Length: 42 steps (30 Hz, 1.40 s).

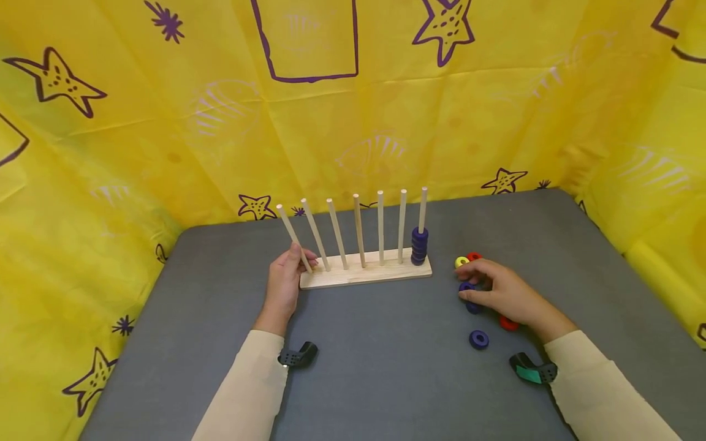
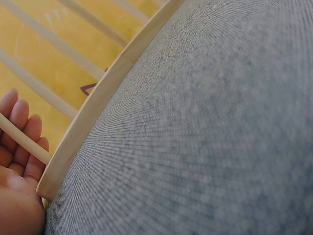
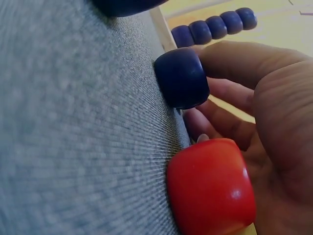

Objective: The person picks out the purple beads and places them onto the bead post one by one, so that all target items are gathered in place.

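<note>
A wooden peg rack point(image 1: 364, 274) stands on the grey table with a row of upright pegs. Blue rings point(image 1: 419, 246) are stacked on its rightmost peg; the others are bare. My left hand point(image 1: 284, 275) holds the leftmost peg point(image 1: 288, 225) low down, its fingers point(image 2: 19, 117) curving behind the peg. At the right, my right hand point(image 1: 499, 288) has thumb and fingers around a blue ring point(image 1: 466, 286) on the table. Another blue ring point(image 1: 473, 307) lies just under the thumb. In the right wrist view, a red ring point(image 3: 210, 186) sits near the palm.
A yellow ring point(image 1: 461, 261) and a red ring point(image 1: 474, 256) lie beyond the right fingers. One blue ring point(image 1: 479, 339) lies apart, nearer the front. A yellow patterned cloth point(image 1: 309, 141) hangs behind and beside the table point(image 1: 375, 373).
</note>
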{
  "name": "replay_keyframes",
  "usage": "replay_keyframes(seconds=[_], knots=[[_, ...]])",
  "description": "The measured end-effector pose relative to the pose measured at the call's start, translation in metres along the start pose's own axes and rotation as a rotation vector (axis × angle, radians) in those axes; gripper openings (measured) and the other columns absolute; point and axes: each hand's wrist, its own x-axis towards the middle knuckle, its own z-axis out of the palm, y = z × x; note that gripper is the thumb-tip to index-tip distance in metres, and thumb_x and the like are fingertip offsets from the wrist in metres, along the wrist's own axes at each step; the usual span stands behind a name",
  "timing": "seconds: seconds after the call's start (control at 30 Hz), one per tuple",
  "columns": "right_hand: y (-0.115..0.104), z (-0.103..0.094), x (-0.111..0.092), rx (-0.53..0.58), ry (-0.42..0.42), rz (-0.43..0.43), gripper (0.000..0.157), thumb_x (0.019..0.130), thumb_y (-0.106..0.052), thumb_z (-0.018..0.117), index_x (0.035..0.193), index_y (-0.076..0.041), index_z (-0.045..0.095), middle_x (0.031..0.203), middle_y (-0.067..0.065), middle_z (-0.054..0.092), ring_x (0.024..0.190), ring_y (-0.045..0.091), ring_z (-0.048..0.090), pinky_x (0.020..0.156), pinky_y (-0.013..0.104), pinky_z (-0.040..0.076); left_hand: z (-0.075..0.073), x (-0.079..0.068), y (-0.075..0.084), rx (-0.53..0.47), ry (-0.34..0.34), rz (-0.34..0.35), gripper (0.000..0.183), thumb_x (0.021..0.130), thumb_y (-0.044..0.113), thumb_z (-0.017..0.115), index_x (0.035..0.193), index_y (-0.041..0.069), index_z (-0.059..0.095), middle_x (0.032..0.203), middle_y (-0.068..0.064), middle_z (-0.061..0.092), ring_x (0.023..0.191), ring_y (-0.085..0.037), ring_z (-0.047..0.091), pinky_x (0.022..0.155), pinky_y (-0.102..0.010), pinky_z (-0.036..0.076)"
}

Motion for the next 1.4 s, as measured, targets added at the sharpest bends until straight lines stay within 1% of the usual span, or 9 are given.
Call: replay_keyframes(seconds=[0.13,0.3,0.47,0.67,0.9,1.13,1.27,1.4], knots=[[-0.0002,0.0002,0.0008,-0.006,0.017,0.016,0.032,0.099,-0.012,0.084,0.129,-0.005,0.074,0.120,0.006,0.074,0.102,0.023,0.063,0.087,0.029,0.053,-0.0007,0.0002,-0.0003,0.002,-0.003,0.002,0.061,0.119,0.038,0.048,0.103,-0.018,0.069,0.092,-0.017,0.070,0.092,-0.028,0.068,0.088,-0.032,0.054],[-0.0009,0.0002,0.0009,-0.035,0.031,0.027,0.029,0.100,-0.014,0.083,0.127,-0.007,0.076,0.120,0.005,0.074,0.100,0.023,0.062,0.085,0.029,0.052,-0.0009,-0.0001,-0.0010,0.003,-0.006,0.001,0.062,0.118,0.039,0.048,0.104,-0.018,0.069,0.093,-0.018,0.070,0.092,-0.029,0.068,0.088,-0.032,0.054],[-0.0005,0.0001,-0.0002,-0.055,0.054,0.014,0.027,0.099,-0.010,0.083,0.125,-0.007,0.077,0.119,0.006,0.072,0.097,0.022,0.062,0.082,0.030,0.053,-0.0006,-0.0002,-0.0010,0.005,-0.007,-0.002,0.062,0.118,0.040,0.049,0.104,-0.017,0.069,0.093,-0.018,0.071,0.093,-0.028,0.068,0.088,-0.032,0.054],[-0.0006,-0.0006,-0.0001,-0.070,0.066,-0.001,0.030,0.096,0.000,0.084,0.124,-0.007,0.076,0.115,0.006,0.067,0.095,0.023,0.060,0.078,0.031,0.052,-0.0004,0.0006,-0.0009,0.008,-0.004,-0.004,0.060,0.119,0.038,0.048,0.104,-0.017,0.069,0.094,-0.017,0.071,0.093,-0.026,0.068,0.089,-0.031,0.054],[0.0001,0.0000,0.0003,-0.091,0.078,-0.012,0.031,0.093,-0.002,0.087,0.122,-0.006,0.077,0.116,0.006,0.067,0.095,0.023,0.062,0.079,0.032,0.053,0.0006,0.0000,-0.0006,0.010,0.004,-0.005,0.060,0.119,0.038,0.048,0.104,-0.017,0.069,0.098,-0.026,0.070,0.092,-0.023,0.069,0.088,-0.031,0.054],[-0.0017,0.0006,0.0007,-0.094,0.095,-0.032,0.028,0.095,-0.005,0.087,0.122,-0.006,0.077,0.111,0.003,0.067,0.091,0.019,0.061,0.076,0.030,0.053,0.0003,-0.0003,-0.0006,0.009,0.011,-0.007,0.060,0.119,0.037,0.049,0.104,-0.016,0.070,0.097,-0.024,0.070,0.092,-0.024,0.070,0.088,-0.031,0.054],[-0.0028,0.0007,0.0000,-0.087,0.124,-0.048,0.028,0.095,-0.003,0.086,0.122,-0.005,0.077,0.105,0.002,0.065,0.088,0.017,0.061,0.074,0.028,0.052,0.0001,-0.0004,-0.0002,0.015,0.010,-0.008,0.060,0.118,0.038,0.049,0.104,-0.016,0.070,0.097,-0.025,0.070,0.092,-0.025,0.069,0.088,-0.031,0.054],[-0.0029,0.0013,-0.0003,-0.084,0.147,-0.052,0.029,0.095,0.000,0.085,0.122,-0.005,0.076,0.105,0.002,0.065,0.087,0.017,0.062,0.075,0.026,0.053,-0.0001,-0.0003,-0.0002,0.012,0.010,-0.006,0.060,0.118,0.038,0.050,0.103,-0.016,0.070,0.096,-0.024,0.070,0.092,-0.025,0.069,0.088,-0.031,0.054]])
